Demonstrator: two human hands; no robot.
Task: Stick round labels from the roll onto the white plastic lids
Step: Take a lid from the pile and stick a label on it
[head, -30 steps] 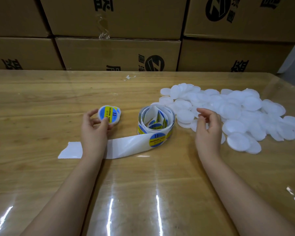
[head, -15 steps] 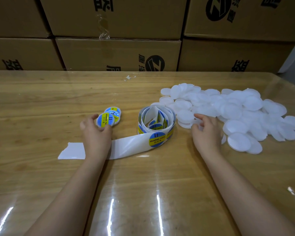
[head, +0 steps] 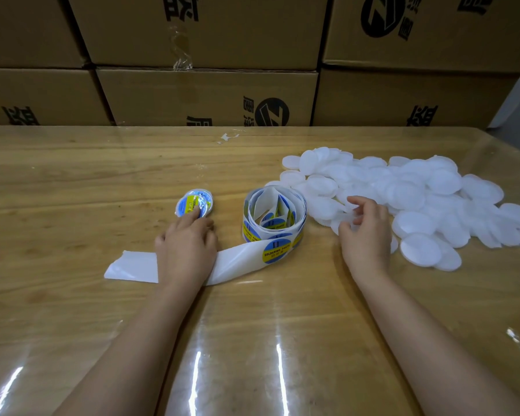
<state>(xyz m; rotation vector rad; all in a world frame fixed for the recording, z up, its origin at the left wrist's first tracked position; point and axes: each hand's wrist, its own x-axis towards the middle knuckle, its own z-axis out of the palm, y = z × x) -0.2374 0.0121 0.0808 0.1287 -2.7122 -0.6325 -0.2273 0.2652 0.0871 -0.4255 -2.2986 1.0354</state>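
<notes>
Label roll point(head: 273, 217) stood on edge mid-table point(head: 72, 181), loosely coiled, just left of the white lid pile point(head: 412, 190). Its bare backing strip point(head: 132, 267) trailed off near-left, with one blue-yellow label point(head: 276, 249) sitting where the tail left the coil. Left hand point(head: 188, 246) lay over the strip, one straight fingertip pressing the labelled lids point(head: 197, 199), a small stack just left of the roll. Right hand point(head: 368, 232) was at the pile's near-left edge, fingers curled round one lid point(head: 344, 219); the grip was partly hidden. Hands were well apart, roll between them. Cardboard boxes point(head: 207, 97) were stacked along the far side.
</notes>
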